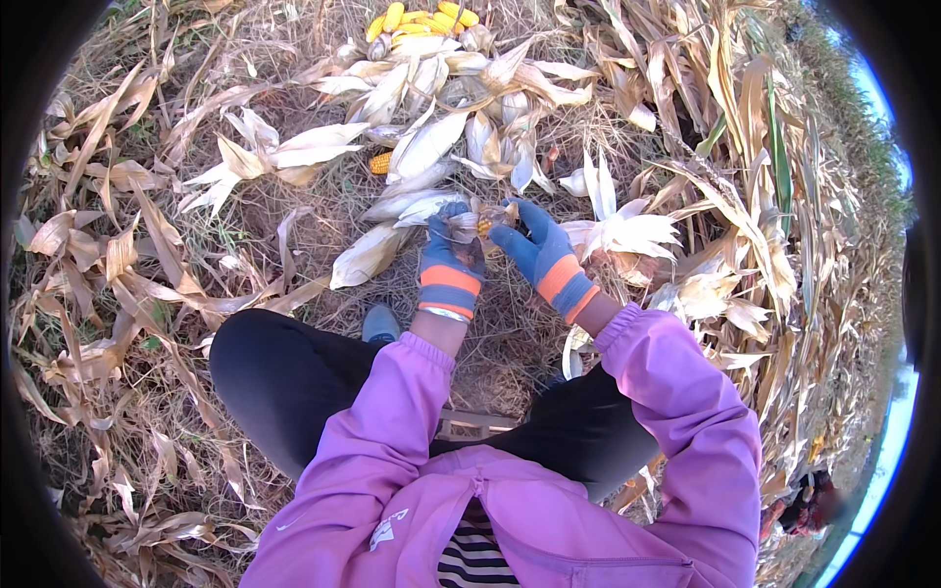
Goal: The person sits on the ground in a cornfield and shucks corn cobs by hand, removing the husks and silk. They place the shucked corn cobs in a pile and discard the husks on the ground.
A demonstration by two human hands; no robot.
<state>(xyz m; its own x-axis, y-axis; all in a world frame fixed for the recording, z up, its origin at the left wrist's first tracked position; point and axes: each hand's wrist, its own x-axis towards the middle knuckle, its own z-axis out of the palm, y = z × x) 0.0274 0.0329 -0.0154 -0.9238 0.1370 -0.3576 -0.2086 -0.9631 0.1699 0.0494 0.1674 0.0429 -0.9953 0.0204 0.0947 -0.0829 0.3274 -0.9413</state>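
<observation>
My left hand (pixel 453 253), in a blue-grey knit glove with orange bands, is closed around a corn ear (pixel 484 225) with part of its dry husk still on. Some yellow kernels show between the hands. My right hand (pixel 538 246), gloved alike, touches the other end of that ear with thumb and fingers, a bit of husk between them. Just beyond my left hand lie unhusked ears, one of them a pale ear (pixel 370 255) pointing toward my knee. A partly bared yellow ear (pixel 380 163) rests among the husks farther out.
Husked yellow ears (pixel 423 20) lie piled at the top, past a heap of ears in husk (pixel 430 143). Open empty husks (pixel 632 229) lie at right, beside dry cornstalks (pixel 742 147). A slatted seat edge (pixel 478 422) shows between my legs. Another person (pixel 809 506) is at far lower right.
</observation>
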